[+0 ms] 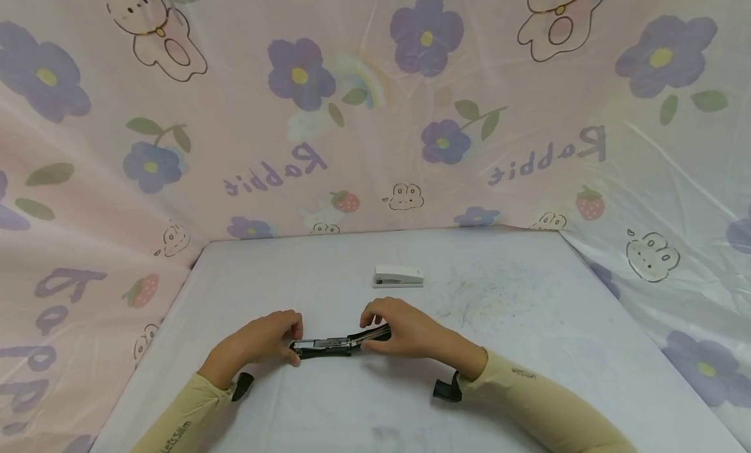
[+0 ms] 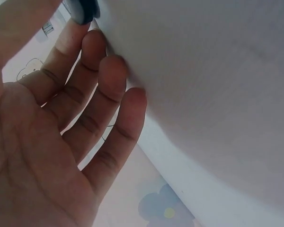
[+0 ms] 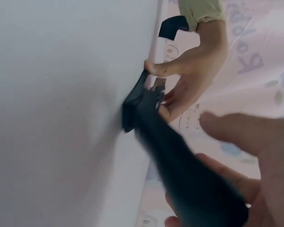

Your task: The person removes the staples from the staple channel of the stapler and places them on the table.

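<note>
A black stapler (image 1: 325,350) is swung open low over the white table, its metal staple channel facing up. At its left end my left hand (image 1: 264,339) pinches it between thumb and fingers; the left wrist view shows only a dark tip of the stapler (image 2: 83,10) there. My right hand (image 1: 405,329) holds the raised right part, fingers on the far side and thumb on the near side. In the right wrist view that black part (image 3: 180,165) slants toward the palm, partly covering the fingers behind it.
A white stapler (image 1: 399,276) stands on the table (image 1: 281,270) beyond my hands. Grey smudges mark the tabletop at right. Patterned cloth (image 1: 352,127) hangs behind and along both sides. Black straps (image 1: 448,389) sit at both wrists.
</note>
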`<state>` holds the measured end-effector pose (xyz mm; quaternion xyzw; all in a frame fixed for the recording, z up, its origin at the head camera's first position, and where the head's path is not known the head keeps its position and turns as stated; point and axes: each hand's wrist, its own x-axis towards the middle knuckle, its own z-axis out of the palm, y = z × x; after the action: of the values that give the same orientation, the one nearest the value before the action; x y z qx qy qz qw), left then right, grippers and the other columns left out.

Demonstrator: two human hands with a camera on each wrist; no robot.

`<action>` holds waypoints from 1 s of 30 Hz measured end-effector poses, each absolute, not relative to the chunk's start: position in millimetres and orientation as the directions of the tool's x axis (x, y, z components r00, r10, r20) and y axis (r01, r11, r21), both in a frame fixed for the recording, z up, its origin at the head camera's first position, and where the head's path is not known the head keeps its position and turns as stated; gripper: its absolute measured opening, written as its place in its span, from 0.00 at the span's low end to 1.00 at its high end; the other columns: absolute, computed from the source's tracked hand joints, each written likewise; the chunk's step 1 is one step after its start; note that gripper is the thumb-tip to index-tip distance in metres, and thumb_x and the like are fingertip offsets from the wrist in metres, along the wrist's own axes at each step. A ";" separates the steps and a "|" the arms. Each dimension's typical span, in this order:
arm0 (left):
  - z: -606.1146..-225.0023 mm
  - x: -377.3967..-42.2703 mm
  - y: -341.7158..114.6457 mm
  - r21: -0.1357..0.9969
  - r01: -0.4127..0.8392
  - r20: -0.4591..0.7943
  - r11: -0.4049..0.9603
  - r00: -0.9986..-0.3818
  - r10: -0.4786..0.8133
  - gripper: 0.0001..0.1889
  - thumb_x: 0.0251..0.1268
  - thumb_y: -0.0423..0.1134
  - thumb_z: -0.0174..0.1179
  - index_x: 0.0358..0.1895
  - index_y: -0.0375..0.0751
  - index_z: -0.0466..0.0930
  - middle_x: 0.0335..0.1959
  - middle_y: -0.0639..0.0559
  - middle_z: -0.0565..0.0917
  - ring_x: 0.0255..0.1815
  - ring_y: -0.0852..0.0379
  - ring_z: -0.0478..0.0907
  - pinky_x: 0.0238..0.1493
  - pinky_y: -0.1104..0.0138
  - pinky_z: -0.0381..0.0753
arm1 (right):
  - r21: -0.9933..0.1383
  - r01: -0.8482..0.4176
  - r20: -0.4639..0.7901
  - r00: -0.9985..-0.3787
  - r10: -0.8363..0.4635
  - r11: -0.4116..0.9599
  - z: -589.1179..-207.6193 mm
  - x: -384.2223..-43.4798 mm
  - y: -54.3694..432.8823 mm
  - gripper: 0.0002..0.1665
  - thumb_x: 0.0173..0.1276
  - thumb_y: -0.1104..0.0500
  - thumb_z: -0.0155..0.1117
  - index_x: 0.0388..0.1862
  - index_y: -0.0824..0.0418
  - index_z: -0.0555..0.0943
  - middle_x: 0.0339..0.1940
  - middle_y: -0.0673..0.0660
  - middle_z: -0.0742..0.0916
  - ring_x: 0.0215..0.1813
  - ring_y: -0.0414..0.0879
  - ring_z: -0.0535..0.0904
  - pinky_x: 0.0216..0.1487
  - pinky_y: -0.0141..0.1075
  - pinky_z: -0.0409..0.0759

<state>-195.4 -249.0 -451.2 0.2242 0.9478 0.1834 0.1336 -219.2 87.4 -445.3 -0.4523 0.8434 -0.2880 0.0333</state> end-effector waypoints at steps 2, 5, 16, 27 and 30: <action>-451.0 -195.3 -248.9 0.412 0.378 -0.169 0.829 -0.862 0.477 0.25 0.50 0.48 0.86 0.38 0.51 0.75 0.37 0.61 0.75 0.40 0.59 0.70 0.45 0.61 0.74 | -0.492 -0.758 0.232 -0.588 -0.775 0.428 -440.3 -216.1 81.1 0.16 0.72 0.51 0.77 0.52 0.56 0.84 0.49 0.49 0.89 0.52 0.47 0.83 0.58 0.38 0.80; -451.4 -195.5 -249.0 0.413 0.377 -0.168 0.829 -0.863 0.476 0.25 0.49 0.47 0.86 0.38 0.52 0.75 0.36 0.61 0.75 0.40 0.59 0.70 0.45 0.61 0.74 | -0.479 -0.770 0.268 -0.586 -0.765 0.422 -436.0 -213.1 71.5 0.15 0.73 0.53 0.77 0.51 0.58 0.85 0.48 0.52 0.89 0.51 0.49 0.84 0.56 0.37 0.81; -453.0 -198.1 -249.5 0.417 0.378 -0.166 0.826 -0.862 0.478 0.25 0.49 0.47 0.86 0.38 0.51 0.75 0.36 0.59 0.75 0.38 0.60 0.68 0.44 0.63 0.71 | -0.482 -0.748 0.242 -0.614 -0.752 0.456 -438.0 -201.9 38.8 0.11 0.75 0.55 0.74 0.52 0.57 0.86 0.48 0.52 0.87 0.53 0.43 0.80 0.54 0.32 0.80; -453.1 -200.2 -251.4 0.428 0.396 -0.158 0.812 -0.852 0.499 0.24 0.50 0.47 0.86 0.38 0.51 0.75 0.36 0.60 0.75 0.38 0.61 0.68 0.43 0.64 0.70 | -0.445 -0.738 0.160 -0.623 -0.766 0.507 -450.7 -199.9 14.1 0.11 0.75 0.54 0.74 0.53 0.54 0.89 0.46 0.47 0.85 0.46 0.36 0.74 0.47 0.26 0.75; -453.7 -200.4 -252.1 0.427 0.398 -0.159 0.812 -0.851 0.501 0.24 0.50 0.46 0.86 0.38 0.51 0.75 0.36 0.60 0.75 0.38 0.61 0.68 0.42 0.64 0.71 | -0.436 -0.740 0.150 -0.622 -0.768 0.513 -454.7 -201.4 8.3 0.11 0.75 0.54 0.75 0.53 0.54 0.89 0.45 0.46 0.84 0.46 0.34 0.74 0.47 0.25 0.75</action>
<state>-200.4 -252.1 -453.7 0.2382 0.9424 0.1930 0.1334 -201.4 8.3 -454.7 -0.4337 0.8693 -0.2352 0.0308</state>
